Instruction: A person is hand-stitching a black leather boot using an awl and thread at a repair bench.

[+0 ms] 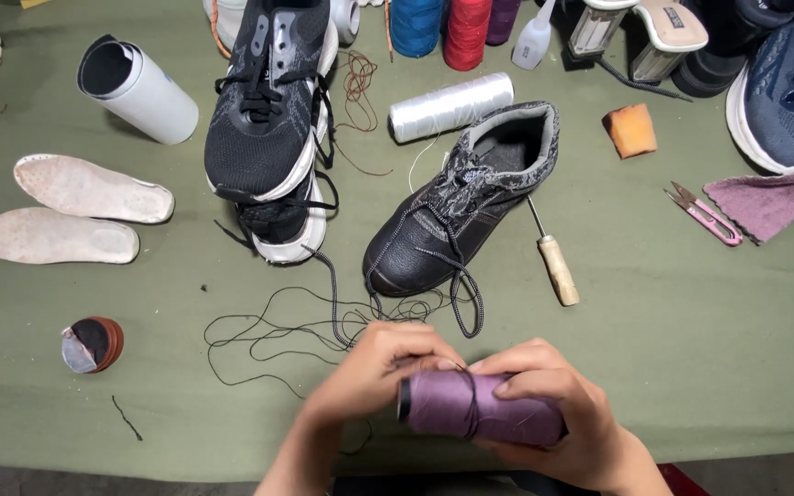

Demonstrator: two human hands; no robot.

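Two hands work low over the green worktop (691, 367): left hand (374, 372) pinches thread at the end of the purple thread spool (480, 413), right hand (544, 404) fingers closed around it. I think the spool should stay steady, while the loose thread is kept away from the tangled black thread (277, 335).

A faintly glossy wound purple thread spool (480, 415) is seen above a matt green cloth table cover (691, 340), beside a grained black leather boot (457, 207), a knitted mesh sneaker (268, 110) and a smooth wooden-handled, metal-shafted awl (555, 262).
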